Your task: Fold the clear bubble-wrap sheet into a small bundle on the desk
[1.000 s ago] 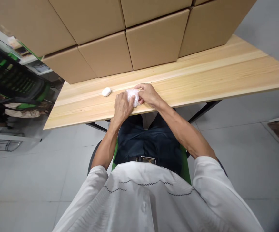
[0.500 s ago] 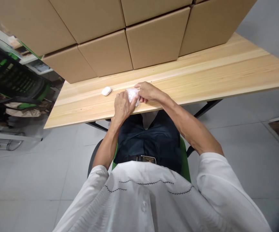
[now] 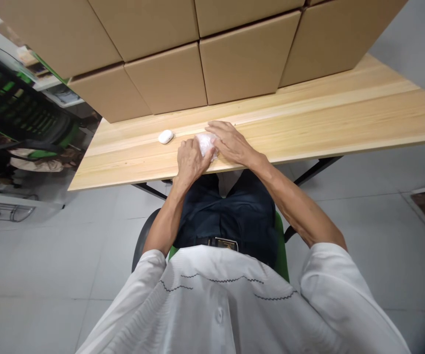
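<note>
A small crumpled whitish plastic bundle (image 3: pixel 205 141) lies near the front edge of the wooden table (image 3: pixel 323 115), between my two hands. My left hand (image 3: pixel 191 158) is closed on its left side, thumb pressed against the near part. From the right, my right hand (image 3: pixel 230 142) lies against the bundle with its fingers stretched over the far side and the thumb touching it. A rounded white case (image 3: pixel 165 136) rests on the table to the left, beyond my left hand.
Large brown cardboard boxes (image 3: pixel 249 61) are stacked along the table's back. A black and green chair (image 3: pixel 20 108) and a shelf (image 3: pixel 63 96) stand at the left. Dark table legs (image 3: pixel 315 169) show below the front edge.
My right hand's fingers have uncurled from the bundle's right edge and now spread flatter over it. My left hand stays on the bundle. The view has shifted slightly.
</note>
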`<action>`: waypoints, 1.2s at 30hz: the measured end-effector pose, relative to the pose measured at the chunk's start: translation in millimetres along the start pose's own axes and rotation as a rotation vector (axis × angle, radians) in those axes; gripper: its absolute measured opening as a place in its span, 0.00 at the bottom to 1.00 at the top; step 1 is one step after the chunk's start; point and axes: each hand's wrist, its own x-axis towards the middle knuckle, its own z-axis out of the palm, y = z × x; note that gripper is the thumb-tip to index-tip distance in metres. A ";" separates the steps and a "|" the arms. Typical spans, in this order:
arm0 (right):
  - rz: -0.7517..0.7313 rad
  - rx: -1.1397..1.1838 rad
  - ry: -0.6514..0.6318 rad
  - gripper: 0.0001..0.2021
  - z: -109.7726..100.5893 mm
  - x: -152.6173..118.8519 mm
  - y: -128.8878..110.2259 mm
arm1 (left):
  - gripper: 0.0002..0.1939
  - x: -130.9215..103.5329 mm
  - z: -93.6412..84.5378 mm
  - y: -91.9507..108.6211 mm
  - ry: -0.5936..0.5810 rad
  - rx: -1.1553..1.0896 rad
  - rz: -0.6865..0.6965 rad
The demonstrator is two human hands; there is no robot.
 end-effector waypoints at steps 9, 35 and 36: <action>-0.070 0.142 -0.214 0.57 25.6 14.2 7.6 | 0.27 1.4 -2.6 5.1 -0.039 -0.006 -0.001; -0.154 0.014 -0.363 0.42 29.7 39.3 43.0 | 0.43 -14.0 -3.8 -4.2 -0.083 0.053 -0.043; -0.147 0.002 -0.373 0.41 29.1 39.5 42.0 | 0.47 -14.4 -2.4 -7.4 -0.086 0.041 -0.040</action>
